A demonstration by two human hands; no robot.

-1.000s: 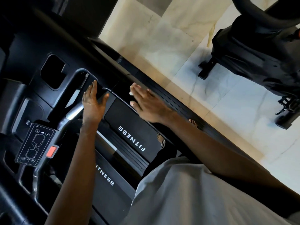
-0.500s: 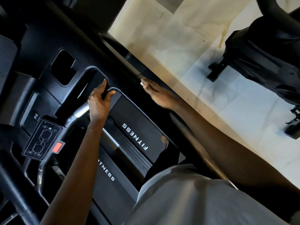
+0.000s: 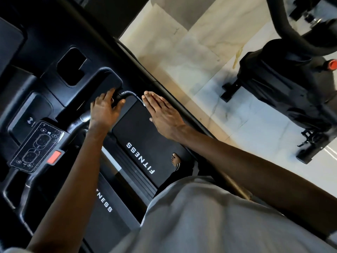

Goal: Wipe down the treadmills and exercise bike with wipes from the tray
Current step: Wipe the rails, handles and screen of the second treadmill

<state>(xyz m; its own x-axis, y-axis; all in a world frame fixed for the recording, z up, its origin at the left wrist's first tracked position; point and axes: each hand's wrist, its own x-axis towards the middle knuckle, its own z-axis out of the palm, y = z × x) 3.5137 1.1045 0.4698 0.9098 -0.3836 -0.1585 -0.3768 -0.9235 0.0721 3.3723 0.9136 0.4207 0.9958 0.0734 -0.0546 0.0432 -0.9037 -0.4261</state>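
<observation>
The shirt (image 3: 209,216) is light grey. Left hand (image 3: 103,110) and right hand (image 3: 164,114) are bare. One foot (image 3: 174,158) wears a striped black slide (image 3: 177,167).

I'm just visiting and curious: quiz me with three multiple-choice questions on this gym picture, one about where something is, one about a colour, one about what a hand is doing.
1. The exercise bike stands: A) on the pale floor, right of the treadmill; B) on the treadmill belt; C) on top of the console.
2. The button beside the keypad is: A) green; B) red; C) blue.
3. The right hand is: A) a fist; B) flat and outstretched; C) holding a bottle.

Answers: 1 A, it sits on the floor, off the treadmill; 2 B, it shows red-orange; 3 B, it lies stretched flat.
</observation>
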